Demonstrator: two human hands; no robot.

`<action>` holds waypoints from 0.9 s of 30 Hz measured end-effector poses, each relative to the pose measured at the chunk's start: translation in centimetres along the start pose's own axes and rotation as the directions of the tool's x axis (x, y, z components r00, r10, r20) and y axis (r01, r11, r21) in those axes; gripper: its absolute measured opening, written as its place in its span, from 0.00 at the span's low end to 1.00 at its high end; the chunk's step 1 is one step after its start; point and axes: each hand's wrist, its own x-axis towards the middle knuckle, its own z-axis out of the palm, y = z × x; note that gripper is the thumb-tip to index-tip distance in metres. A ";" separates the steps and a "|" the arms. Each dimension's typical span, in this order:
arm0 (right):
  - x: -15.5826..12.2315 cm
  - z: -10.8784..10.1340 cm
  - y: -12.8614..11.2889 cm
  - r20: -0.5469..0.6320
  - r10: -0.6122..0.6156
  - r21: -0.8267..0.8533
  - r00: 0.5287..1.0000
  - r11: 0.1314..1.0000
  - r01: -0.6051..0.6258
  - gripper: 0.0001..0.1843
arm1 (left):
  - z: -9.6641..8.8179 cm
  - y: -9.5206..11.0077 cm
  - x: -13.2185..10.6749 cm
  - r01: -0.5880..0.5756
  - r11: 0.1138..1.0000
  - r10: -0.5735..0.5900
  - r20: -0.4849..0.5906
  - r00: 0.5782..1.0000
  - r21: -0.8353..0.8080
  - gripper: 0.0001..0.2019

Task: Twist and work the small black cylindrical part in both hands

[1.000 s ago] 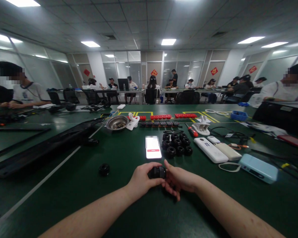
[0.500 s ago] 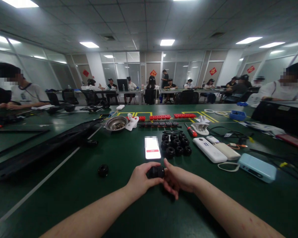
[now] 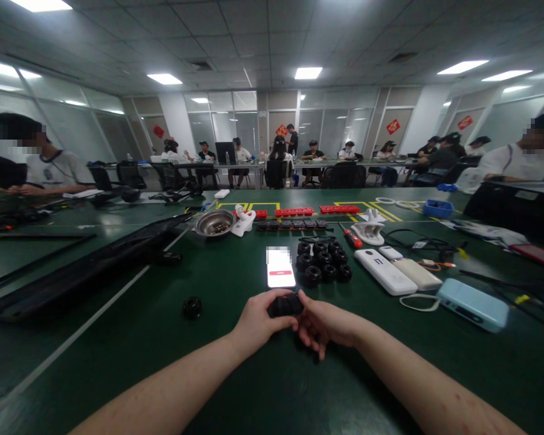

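Observation:
Between my two hands, just above the table, is a black ribbed wheel-like part [image 3: 287, 305]. My left hand [image 3: 257, 317] is closed around its left side, thumb underneath and fingers over the top. Against its right end presses the thumb of my right hand [image 3: 329, 321]; the other fingers curl loosely below it. Much of the part is hidden by the fingers. Beyond my hands lies a phone [image 3: 280, 279] with a lit screen. Several similar black wheels [image 3: 328, 272] stand grouped in rows right of the phone. One lone black wheel [image 3: 192, 307] rests to the left.
Farther back are a metal bowl [image 3: 200, 228] with small pieces, red strips [image 3: 294, 212], a dark strip [image 3: 292, 225] and a red screwdriver [image 3: 353, 239]. A white power bank [image 3: 385, 273] and a light-blue one [image 3: 474, 304] lie right. Other people sit around.
My right thumb has come up against the right end of the black part, which my left hand has tilted slightly. The view has shifted a little.

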 end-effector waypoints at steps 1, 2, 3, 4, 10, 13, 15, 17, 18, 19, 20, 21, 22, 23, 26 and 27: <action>0.1 0.0 0.1 0.016 0.020 0.001 1.000 1.000 -0.020 0.34 | 0.0 0.0 0.0 -0.006 1.000 0.006 -0.007 1.000 -0.002 0.20; 0.1 0.0 0.1 0.022 0.029 0.003 0.999 1.000 -0.029 0.36 | 0.0 0.0 -0.1 -0.010 1.000 0.010 -0.012 1.000 0.001 0.19; 0.2 0.0 0.2 0.021 0.029 0.008 0.999 1.000 -0.029 0.35 | 0.0 0.0 -0.1 -0.014 1.000 0.014 -0.013 1.000 0.007 0.19; 0.2 -0.1 0.3 0.017 0.021 0.012 1.000 1.000 -0.021 0.34 | 0.0 0.0 -0.1 -0.017 1.000 0.017 -0.009 1.000 0.014 0.18; 0.1 -0.3 0.2 0.033 -0.057 0.046 0.998 0.997 0.056 0.19 | -0.1 -0.3 0.1 0.022 0.998 -0.025 0.048 0.999 0.061 0.21; 0.1 -0.2 0.2 0.048 -0.048 0.039 0.998 0.998 0.046 0.22 | -0.1 -0.1 0.1 0.012 0.997 -0.016 0.052 0.999 0.079 0.20; 0.2 -0.2 0.3 0.054 -0.018 0.024 0.998 1.000 0.017 0.30 | -0.1 0.1 0.0 -0.007 0.996 0.001 0.060 0.998 0.090 0.19; 0.3 -0.3 0.4 0.044 0.001 0.010 0.999 1.000 -0.002 0.34 | -0.1 0.3 -0.2 -0.028 0.995 0.021 0.070 0.997 0.099 0.20; 0.3 -0.3 0.5 0.032 -0.001 0.006 0.999 1.000 0.001 0.34 | -0.1 0.3 -0.2 -0.038 0.994 0.031 0.070 0.997 0.100 0.20; 0.3 -0.3 0.5 0.018 -0.013 0.006 1.000 1.000 0.013 0.33 | -0.1 0.3 -0.2 -0.047 0.994 0.040 0.073 0.997 0.098 0.20; 0.3 -0.3 0.4 0.002 -0.032 0.009 1.000 0.999 0.031 0.31 | -0.1 0.3 -0.2 -0.051 0.994 0.044 0.075 0.996 0.095 0.20; 0.2 -0.3 0.4 -0.015 -0.054 0.013 0.998 0.998 0.054 0.29 | -0.1 0.2 -0.2 -0.047 0.995 0.040 0.075 0.996 0.091 0.20; 0.1 -0.3 0.3 -0.033 -0.076 0.018 0.997 0.997 0.077 0.26 | -0.2 0.1 -0.1 -0.035 0.995 0.028 0.077 0.997 0.089 0.21; 0.1 -0.2 0.3 -0.052 -0.097 0.020 0.994 0.995 0.098 0.24 | -0.2 0.0 0.0 -0.019 0.996 0.012 0.077 0.997 0.090 0.22; 0.1 0.0 0.2 -0.107 -0.130 0.018 0.986 0.991 0.133 0.23 | -0.3 -0.1 0.2 0.013 0.995 -0.019 0.063 0.998 0.104 0.21; 0.2 0.1 0.2 -0.116 -0.126 0.016 0.985 0.992 0.129 0.23 | -0.3 -0.1 0.2 0.011 0.994 -0.017 0.054 0.998 0.109 0.20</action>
